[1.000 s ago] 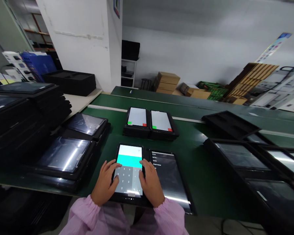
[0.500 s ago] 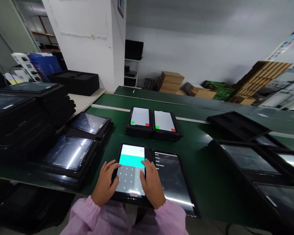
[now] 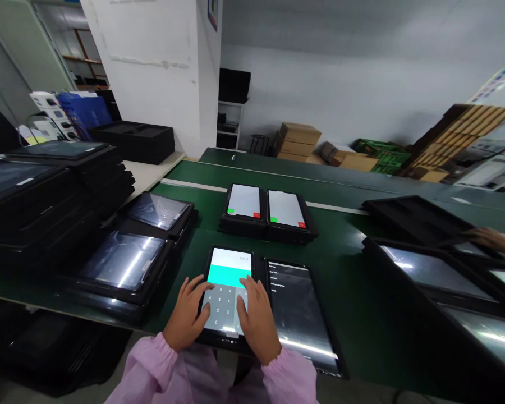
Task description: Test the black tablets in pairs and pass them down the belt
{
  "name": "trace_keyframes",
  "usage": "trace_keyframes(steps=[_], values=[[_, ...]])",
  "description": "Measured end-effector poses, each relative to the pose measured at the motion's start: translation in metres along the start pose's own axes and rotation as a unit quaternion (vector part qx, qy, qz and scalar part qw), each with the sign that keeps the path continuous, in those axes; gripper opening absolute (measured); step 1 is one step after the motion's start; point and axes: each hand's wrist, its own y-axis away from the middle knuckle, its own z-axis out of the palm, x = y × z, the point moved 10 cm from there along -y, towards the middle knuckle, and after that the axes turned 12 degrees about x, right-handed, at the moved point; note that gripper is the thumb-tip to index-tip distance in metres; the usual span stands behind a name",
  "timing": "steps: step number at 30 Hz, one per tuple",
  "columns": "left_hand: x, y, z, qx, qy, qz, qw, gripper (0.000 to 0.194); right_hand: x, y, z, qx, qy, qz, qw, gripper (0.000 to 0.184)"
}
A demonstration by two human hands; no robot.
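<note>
A tablet with a number keypad and a teal band on its screen (image 3: 228,275) lies flat at the near edge of the green table (image 3: 345,280). My left hand (image 3: 188,318) rests on its left side, fingers spread over the keypad. My right hand (image 3: 255,317) lies on the right side of the same screen, fingers apart and touching the glass. Right beside it lies a dark tablet showing a text menu (image 3: 297,308). Both sleeves are pink.
Two lit tablets with white screens (image 3: 267,209) sit further back. Stacked black trays with tablets (image 3: 122,261) stand at the left, taller stacks (image 3: 33,196) behind them. More trays (image 3: 429,269) fill the right, where another person's hand (image 3: 490,238) reaches in. Cardboard boxes (image 3: 298,140) line the far wall.
My fingers have shifted slightly over the keypad and text has appeared in the white field. The view has swung a little to the left, and another person's hand has appeared at the right.
</note>
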Motion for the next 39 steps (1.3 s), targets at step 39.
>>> trace_keyframes(steps=[39], values=[[-0.093,0.015,0.012,0.111,0.152,-0.243,0.951,0.044,0.005,-0.001,-0.024,-0.021,0.034,0.021,0.999,0.04]])
